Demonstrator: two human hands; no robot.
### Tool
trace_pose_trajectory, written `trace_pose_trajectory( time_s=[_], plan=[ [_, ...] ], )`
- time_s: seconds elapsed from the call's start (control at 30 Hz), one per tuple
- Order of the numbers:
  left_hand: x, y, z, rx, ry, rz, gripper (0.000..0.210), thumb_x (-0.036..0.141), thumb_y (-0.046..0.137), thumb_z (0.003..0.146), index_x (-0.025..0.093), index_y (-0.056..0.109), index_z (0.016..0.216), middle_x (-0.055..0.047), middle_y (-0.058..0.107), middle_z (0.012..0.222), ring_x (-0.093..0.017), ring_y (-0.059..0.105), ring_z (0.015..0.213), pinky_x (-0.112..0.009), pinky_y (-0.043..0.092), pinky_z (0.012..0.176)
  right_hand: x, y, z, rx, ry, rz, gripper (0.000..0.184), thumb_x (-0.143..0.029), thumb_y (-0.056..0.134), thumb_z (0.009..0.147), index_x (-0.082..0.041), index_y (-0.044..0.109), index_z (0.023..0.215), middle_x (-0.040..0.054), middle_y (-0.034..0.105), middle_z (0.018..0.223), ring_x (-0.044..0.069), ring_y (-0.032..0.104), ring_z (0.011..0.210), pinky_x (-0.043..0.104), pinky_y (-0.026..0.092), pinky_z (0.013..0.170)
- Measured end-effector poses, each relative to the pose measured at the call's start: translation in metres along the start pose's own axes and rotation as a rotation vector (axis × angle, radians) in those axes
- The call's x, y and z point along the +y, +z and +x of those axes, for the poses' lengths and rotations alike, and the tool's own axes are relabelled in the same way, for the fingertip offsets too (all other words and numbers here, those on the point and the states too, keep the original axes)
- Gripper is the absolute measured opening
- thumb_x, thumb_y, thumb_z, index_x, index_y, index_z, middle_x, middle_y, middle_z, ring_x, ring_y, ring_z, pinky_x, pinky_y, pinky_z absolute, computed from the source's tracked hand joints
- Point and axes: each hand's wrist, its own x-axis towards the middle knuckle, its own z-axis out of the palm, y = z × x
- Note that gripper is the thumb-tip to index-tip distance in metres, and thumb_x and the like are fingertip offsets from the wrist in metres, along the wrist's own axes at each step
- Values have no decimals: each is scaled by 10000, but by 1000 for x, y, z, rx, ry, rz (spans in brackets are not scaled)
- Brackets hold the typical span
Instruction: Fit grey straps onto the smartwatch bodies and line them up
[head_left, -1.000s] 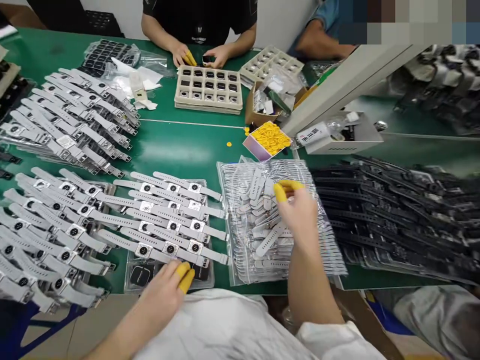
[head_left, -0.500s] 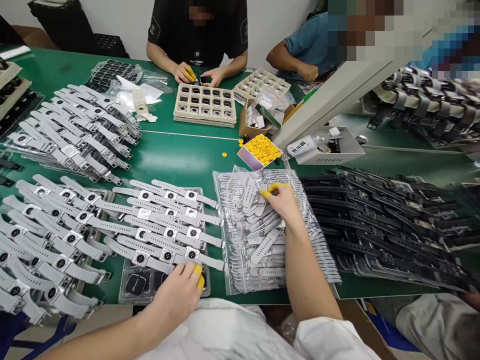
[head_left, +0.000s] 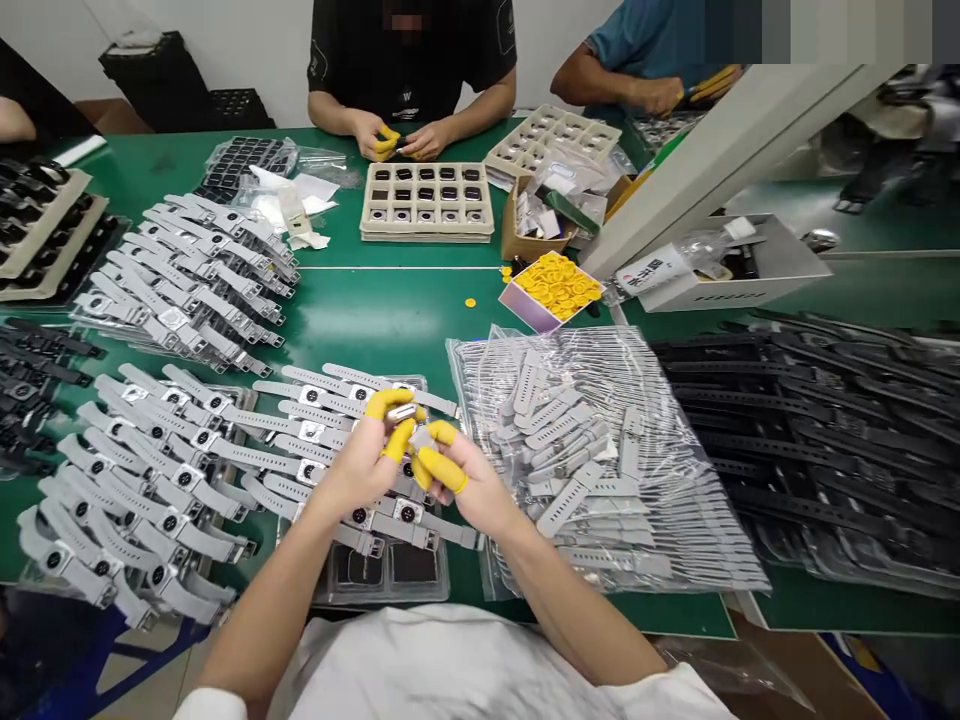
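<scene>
Both hands, with yellow finger cots, meet above a tray of grey-strapped smartwatches point(head_left: 360, 395). My left hand point(head_left: 358, 462) pinches a small silver watch case point(head_left: 403, 411), seen edge-on. Close beside it, my right hand point(head_left: 474, 488) grips a grey watch strap point(head_left: 421, 438), mostly covered by the fingers. Whether strap and case touch, I cannot tell. To the right, loose grey straps point(head_left: 574, 495) lie on a clear plastic bag point(head_left: 697, 500) packed with more straps. Below my hands, dark square watch faces sit in a clear plastic tray point(head_left: 390, 590).
More grey-strapped watches point(head_left: 142, 490) cover the left side. Black straps point(head_left: 780, 430) are stacked at the right. Ahead stand a box of yellow finger cots point(head_left: 556, 290), a beige watch tray point(head_left: 427, 228) and a slanted post point(head_left: 720, 160). Two co-workers sit opposite.
My right hand has come left from the strap pile, bringing a grey strap. My left hand has risen from the tray's near edge with a watch case. The camera view has shifted.
</scene>
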Motion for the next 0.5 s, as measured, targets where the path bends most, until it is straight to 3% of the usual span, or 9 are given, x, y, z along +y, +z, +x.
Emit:
trace_pose_trajectory(
  time_s=[0.17, 0.27, 0.5],
  plan=[
    [-37, 12, -2, -92, 189, 80, 524, 56, 432, 908, 214, 541, 1395, -129, 631, 1354, -253, 602, 1282, -476, 508, 1101, 19, -8, 10, -63, 35, 50, 390, -591, 681, 897, -225, 549, 903, -50, 572, 594, 93, 387, 450, 225, 262, 410],
    [-40, 10, -6, -126, 220, 118, 563, 38, 422, 911, 213, 533, 1434, -129, 615, 1398, -257, 574, 1332, -479, 488, 1134, 20, -13, 11, -105, 67, 86, 396, -589, 696, 885, -216, 561, 883, -49, 569, 559, 92, 385, 443, 226, 247, 416],
    [-36, 12, -5, -86, 187, 147, 463, 137, 387, 1036, 234, 506, 1473, -130, 610, 1372, -252, 578, 1303, -460, 493, 1119, 26, -13, 12, 25, 112, 248, 322, -485, 729, 855, -223, 547, 899, -89, 492, 504, 86, 314, 429, 209, 207, 406]
  ],
)
